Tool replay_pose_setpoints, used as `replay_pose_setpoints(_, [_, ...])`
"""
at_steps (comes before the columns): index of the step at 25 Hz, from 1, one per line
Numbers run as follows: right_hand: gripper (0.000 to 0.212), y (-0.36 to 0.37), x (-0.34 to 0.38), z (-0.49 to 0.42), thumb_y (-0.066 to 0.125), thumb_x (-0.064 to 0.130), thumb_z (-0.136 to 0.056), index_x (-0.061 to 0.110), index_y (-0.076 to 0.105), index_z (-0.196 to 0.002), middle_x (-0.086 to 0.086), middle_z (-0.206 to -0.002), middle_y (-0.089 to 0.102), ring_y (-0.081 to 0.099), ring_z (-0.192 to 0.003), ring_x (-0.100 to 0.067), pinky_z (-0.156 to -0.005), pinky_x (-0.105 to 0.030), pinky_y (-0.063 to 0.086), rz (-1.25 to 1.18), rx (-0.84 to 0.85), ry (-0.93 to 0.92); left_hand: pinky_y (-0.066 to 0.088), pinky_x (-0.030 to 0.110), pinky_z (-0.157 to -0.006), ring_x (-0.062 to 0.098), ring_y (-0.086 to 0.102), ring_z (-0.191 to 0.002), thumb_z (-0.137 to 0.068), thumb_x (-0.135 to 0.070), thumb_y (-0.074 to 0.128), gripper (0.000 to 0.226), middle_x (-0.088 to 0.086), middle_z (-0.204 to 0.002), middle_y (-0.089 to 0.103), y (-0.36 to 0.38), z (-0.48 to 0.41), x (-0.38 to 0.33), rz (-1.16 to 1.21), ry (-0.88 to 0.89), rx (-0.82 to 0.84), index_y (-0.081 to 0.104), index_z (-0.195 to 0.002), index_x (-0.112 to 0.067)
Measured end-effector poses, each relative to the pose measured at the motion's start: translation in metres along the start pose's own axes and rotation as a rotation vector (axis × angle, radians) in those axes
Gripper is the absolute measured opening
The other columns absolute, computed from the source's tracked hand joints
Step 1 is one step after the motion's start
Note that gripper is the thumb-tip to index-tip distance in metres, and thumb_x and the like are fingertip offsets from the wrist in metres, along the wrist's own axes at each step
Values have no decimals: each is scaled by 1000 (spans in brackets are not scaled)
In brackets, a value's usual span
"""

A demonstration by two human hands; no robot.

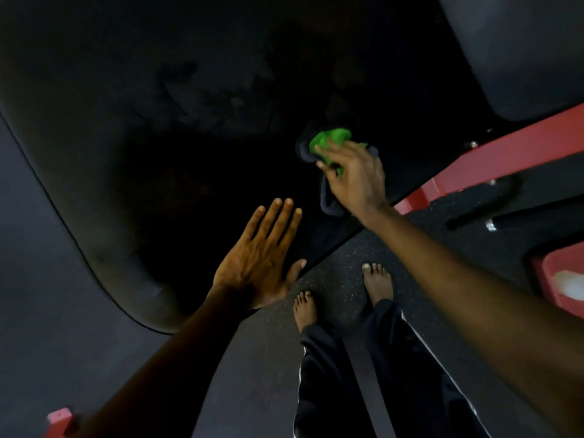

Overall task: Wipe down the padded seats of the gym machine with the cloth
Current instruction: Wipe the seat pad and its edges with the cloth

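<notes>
Reaching with right forearm (474,279), gripping green cloth (331,139) in right hand (354,181) against dark seat (126,121), pressing left hand (256,263) flat, fingers (278,222) straight, at seat edge.

1. Floor (341,257): dark rubber, finely speckled.
2. Red beam (505,156): runs aslant at the right, its lower end down on the floor.
3. Black bar (493,200): bent, just below the beam, with a silver tip near it.
4. Red box (556,279): at the right edge, holding something white (too blurred to tell what).
5. Red block (58,418): in the lower-left corner.
6. Bare feet (305,308): side by side on the floor, under dark trousers (322,374) with a white side stripe.
</notes>
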State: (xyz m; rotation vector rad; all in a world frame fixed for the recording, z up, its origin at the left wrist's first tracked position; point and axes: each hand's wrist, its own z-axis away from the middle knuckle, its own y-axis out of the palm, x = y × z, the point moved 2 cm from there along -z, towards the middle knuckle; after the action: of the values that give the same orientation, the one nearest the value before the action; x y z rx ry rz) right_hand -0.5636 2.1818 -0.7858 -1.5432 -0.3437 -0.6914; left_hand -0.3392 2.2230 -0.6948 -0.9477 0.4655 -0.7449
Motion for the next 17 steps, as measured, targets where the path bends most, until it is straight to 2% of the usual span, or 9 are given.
replay_pose_setpoints(3, [39,-2,7,34,65,34,-95,35,65,-134,10,-139,62,55,-131,-20,-105,-43,47,10,110,-111,-1,48,-127,31,-13,-156,-102,-62,14,82,15,-169,-8,0,-1,0,8,3,16,-4,-162,-9])
replay_pose_setpoints(6, [37,1,4,7,65,33,-94,33,67,-131,7,-136,65,59,-126,-20,-100,-45,50,15,79,-140,2,49,-127,31,-12,-156,-103,-59,12,80,16,-169,-7,-1,-1,1,15,16,20,-3,-162,-8])
replay_pose_setpoints(9, [36,12,4,-51,61,41,-94,29,71,-126,6,-132,68,62,-122,-17,-97,-42,52,22,6,-7,1,48,-127,31,-11,-156,-103,-58,12,78,15,-169,-7,-1,-1,1,15,7,24,-3,-162,-8])
replay_pose_setpoints(12, [35,18,5,-84,62,39,-92,28,73,-123,6,-129,69,62,-122,-15,-101,-38,50,-14,-26,91,0,48,-127,30,-14,-156,-103,-58,11,78,15,-168,-11,0,-2,1,13,7,27,-7,-161,-8])
replay_pose_setpoints(15, [33,11,15,-48,63,38,-93,29,72,-124,6,-130,68,60,-124,-17,-103,-33,44,7,-19,6,1,48,-127,30,-13,-156,-103,-58,12,79,15,-169,-9,0,-1,1,17,4,26,-5,-161,-8])
replay_pose_setpoints(17, [35,2,16,-5,61,41,-96,33,68,-129,10,-138,63,54,-132,-16,-105,-31,35,6,67,-52,2,48,-127,30,-12,-156,-103,-58,16,79,15,-169,-6,-2,-1,1,29,3,17,-2,-162,-8])
